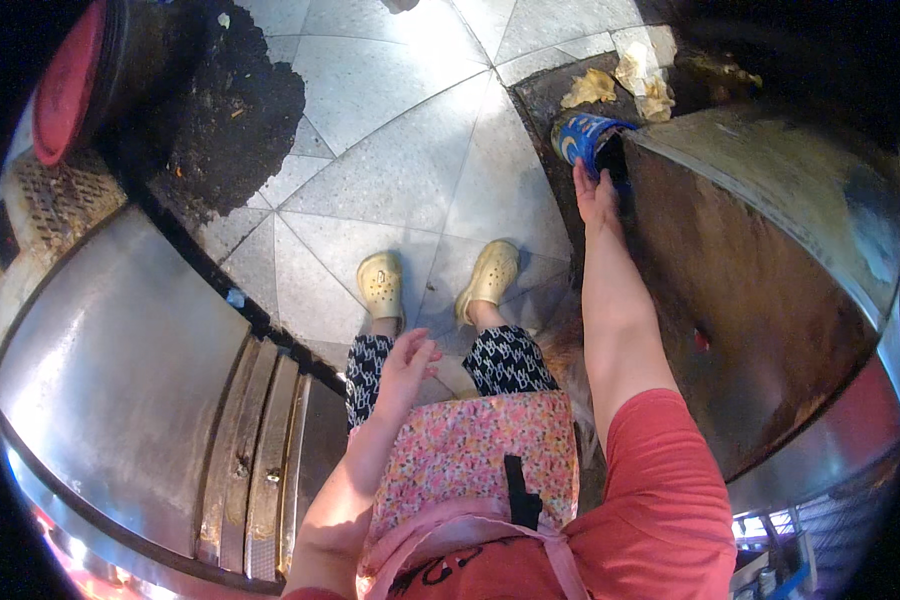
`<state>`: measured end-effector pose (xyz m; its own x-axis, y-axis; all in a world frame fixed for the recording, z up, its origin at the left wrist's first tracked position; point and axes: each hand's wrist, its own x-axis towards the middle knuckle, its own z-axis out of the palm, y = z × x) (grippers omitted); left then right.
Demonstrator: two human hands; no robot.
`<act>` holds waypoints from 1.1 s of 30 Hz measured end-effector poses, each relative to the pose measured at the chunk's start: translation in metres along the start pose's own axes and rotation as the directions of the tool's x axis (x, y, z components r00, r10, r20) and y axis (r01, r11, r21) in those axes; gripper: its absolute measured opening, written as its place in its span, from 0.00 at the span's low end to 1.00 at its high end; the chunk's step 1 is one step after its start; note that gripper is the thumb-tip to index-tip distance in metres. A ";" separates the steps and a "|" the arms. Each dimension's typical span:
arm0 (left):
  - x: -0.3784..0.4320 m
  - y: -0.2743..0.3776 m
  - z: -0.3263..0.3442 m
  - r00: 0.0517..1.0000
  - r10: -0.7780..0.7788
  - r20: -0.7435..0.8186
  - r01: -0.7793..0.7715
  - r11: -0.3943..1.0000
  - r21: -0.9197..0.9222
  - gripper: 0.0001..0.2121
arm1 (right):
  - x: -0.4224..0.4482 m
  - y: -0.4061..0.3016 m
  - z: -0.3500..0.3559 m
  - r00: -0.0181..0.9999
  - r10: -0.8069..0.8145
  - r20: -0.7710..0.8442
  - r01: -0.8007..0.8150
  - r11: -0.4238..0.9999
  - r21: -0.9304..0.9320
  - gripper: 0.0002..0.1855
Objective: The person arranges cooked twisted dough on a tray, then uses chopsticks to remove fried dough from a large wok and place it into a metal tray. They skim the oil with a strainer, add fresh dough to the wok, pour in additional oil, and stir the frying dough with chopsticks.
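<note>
My right hand reaches forward with its fingers at the rim of a blue printed can. The can is tilted, its dark mouth turned towards me, beside the corner of a stained metal cabinet. What is inside the can is too dark to tell. In front of my floral apron, my left hand hangs in the air with nothing in it, its fingers loosely bent and apart.
Pale floor tiles lie underfoot, with a dark dirty patch at the left. Crumpled scraps lie beyond the can. A stainless steel cabinet stands on my left, and a red round container is at the upper left.
</note>
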<state>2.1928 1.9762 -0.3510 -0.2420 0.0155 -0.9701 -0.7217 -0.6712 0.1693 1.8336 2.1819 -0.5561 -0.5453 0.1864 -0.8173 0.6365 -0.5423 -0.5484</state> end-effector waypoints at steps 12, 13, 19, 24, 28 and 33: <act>-0.103 0.031 -0.001 0.986 0.154 -0.066 -0.152 0.988 0.030 0.18 | -0.205 -0.014 -0.065 0.953 0.232 -0.193 -0.233 0.972 0.017 0.27; -0.110 0.037 0.002 0.983 0.173 -0.059 -0.170 0.985 0.041 0.18 | -0.211 -0.017 -0.068 0.948 0.254 -0.194 -0.252 0.967 0.036 0.27; -0.134 0.043 0.006 0.976 0.211 -0.048 -0.204 0.971 0.127 0.18 | -0.108 0.003 -0.066 0.970 0.234 -0.064 -0.235 0.972 -0.011 0.28; -0.093 0.021 -0.006 0.979 0.103 -0.176 -0.100 0.995 0.026 0.14 | 0.037 -0.005 -0.048 0.988 0.143 -0.063 -0.129 0.975 0.179 0.27; -0.063 -0.012 -0.018 0.984 -0.003 -0.177 -0.008 0.998 -0.064 0.13 | 0.039 -0.006 -0.010 0.995 0.085 -0.047 -0.073 0.974 0.213 0.24; -0.050 0.003 -0.010 0.992 0.018 -0.123 -0.013 0.999 0.044 0.14 | 0.005 -0.010 0.014 0.996 -0.012 -0.086 0.029 0.979 0.202 0.21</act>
<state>2.2091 1.9666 -0.3039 -0.1737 -0.0881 -0.9809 -0.7463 -0.6381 0.1894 1.8166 2.1773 -0.5525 -0.5041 0.2621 -0.8229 0.4969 -0.6913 -0.5246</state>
